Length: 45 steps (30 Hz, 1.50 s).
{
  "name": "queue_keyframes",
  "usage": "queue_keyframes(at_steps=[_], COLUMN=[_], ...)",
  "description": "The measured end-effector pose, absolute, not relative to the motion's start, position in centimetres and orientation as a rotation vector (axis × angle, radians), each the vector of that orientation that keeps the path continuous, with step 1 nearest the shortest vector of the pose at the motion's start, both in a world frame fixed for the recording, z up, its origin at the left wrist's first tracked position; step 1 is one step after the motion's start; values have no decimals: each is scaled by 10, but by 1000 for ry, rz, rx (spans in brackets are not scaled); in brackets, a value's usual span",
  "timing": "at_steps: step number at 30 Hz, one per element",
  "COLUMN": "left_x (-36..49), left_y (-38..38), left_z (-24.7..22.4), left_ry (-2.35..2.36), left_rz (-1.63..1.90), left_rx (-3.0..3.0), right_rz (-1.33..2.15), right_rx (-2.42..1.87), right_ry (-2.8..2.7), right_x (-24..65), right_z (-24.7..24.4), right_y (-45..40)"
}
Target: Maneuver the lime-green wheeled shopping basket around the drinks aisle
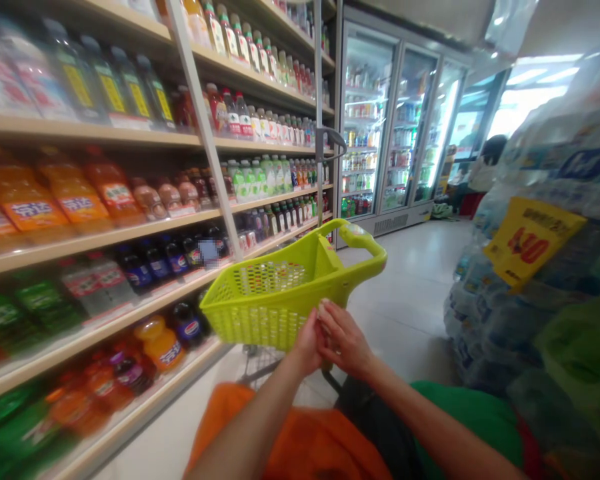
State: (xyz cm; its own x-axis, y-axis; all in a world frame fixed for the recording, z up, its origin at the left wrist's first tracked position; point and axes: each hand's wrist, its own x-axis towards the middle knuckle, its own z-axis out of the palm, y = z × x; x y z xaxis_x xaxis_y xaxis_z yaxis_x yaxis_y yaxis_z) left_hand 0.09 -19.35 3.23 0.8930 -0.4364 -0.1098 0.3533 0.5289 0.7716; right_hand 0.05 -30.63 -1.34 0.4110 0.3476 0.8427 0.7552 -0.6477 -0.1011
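My left hand (309,343) and my right hand (344,337) meet in front of my body, their fingers bent together and touching. Whatever may lie between the fingers is too small to make out. Just beyond them stands a lime-green shopping cart (260,323) with a perforated basket, its handle (377,261) curving off to the right. Neither hand is on the handle. Inside the basket, the part that shows holds nothing I can make out.
Shelves of bottled drinks (180,288) run along the left. Glass-door coolers (367,127) stand at the back. Wrapped water bottles (495,333) with a yellow price sign (535,241) are piled on the right. A person (483,172) is in the far background.
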Motion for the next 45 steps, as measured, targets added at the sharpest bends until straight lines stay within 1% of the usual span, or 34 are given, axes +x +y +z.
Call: queue_keyframes(at_steps=[3,5,9,11,13,15,18,20,24,26,28,32,34,36,41,43,45], left_x=[2,6,15,16,15,12,10,10,12,11,9,5,5,7,11,12,10], left_y=[-185,-179,-165,-157,-150,-145,-138,-134,-129,-130,-130,-122,-114,-107,-98,-98,-96], left_z=[38,40,36,29,19,7,-7,-10,-7,-6,-8,-21,-26,-27,-20,-17,-18], left_ry=[-126,-202,-463,-583,-692,-745,-749,-705,-596,-590,-612,-634,-600,-541,-469,-476,-488], left_rz=[-556,-448,175,430,539,559,532,522,518,488,446,395,373,362,440,474,494], left_rx=[1121,1396,2199,2507,2694,2823,2944,2986,3025,3025,3024,3057,3083,3111,3101,3066,3042], right_rz=[-1265,-1395,-1747,-1760,-1640,-1495,-1423,-1448,-1638,-1665,-1603,-1458,-1422,-1432,-1539,-1483,-1377], right_rx=[-2200,-2190,-2175,-2240,-2361,-2471,-2545,-2529,-2406,-2394,-2451,-2540,-2536,-2500,-2390,-2438,-2511], right_ry=[-1013,-1005,-619,-589,-782,-987,-1097,-1098,-824,-770,-850,-1103,-1174,-1136,-858,-909,-1034], right_x=[3,11,38,48,51,48,37,32,39,45,48,39,34,34,61,70,69], right_z=[-11,1,30,27,7,-22,-51,-47,-4,5,-5,-54,-65,-56,-1,-4,-25], right_y=[-317,-331,-359,-364,-360,-351,-341,-341,-351,-352,-348,-331,-322,-313,-294,-289,-285])
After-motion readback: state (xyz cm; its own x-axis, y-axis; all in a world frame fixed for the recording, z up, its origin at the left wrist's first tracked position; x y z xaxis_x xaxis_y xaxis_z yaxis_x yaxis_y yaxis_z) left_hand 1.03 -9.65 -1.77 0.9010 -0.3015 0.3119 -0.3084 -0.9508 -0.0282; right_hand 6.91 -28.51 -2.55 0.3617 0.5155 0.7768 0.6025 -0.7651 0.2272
